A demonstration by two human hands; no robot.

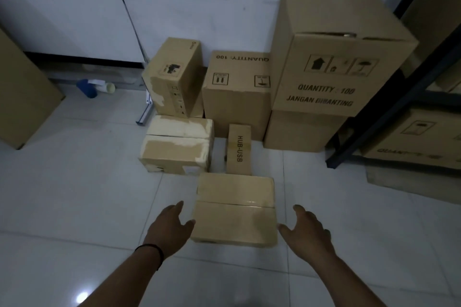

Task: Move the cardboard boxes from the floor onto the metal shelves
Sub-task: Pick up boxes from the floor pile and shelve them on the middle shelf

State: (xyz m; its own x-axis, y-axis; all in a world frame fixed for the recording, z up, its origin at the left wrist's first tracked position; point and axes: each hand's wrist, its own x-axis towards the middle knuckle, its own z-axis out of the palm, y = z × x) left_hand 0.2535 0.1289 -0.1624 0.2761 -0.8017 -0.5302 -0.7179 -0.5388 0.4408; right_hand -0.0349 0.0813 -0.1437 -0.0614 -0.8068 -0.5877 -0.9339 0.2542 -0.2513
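Note:
A small taped cardboard box lies on the white tiled floor right in front of me. My left hand is spread open at its left side, thumb tip near the box edge. My right hand is spread open just off its right side, not touching. Behind it stand more boxes: a narrow HUB-USB box, a box with torn tape, a tilted box, a QUANTITY 100 box and a tall stack. The dark metal shelf frame rises at the right.
Boxes sit on the shelf's lowest level at the right. A large carton stands at the left edge. Blue and white pipe pieces and a metal bracket lie near the wall.

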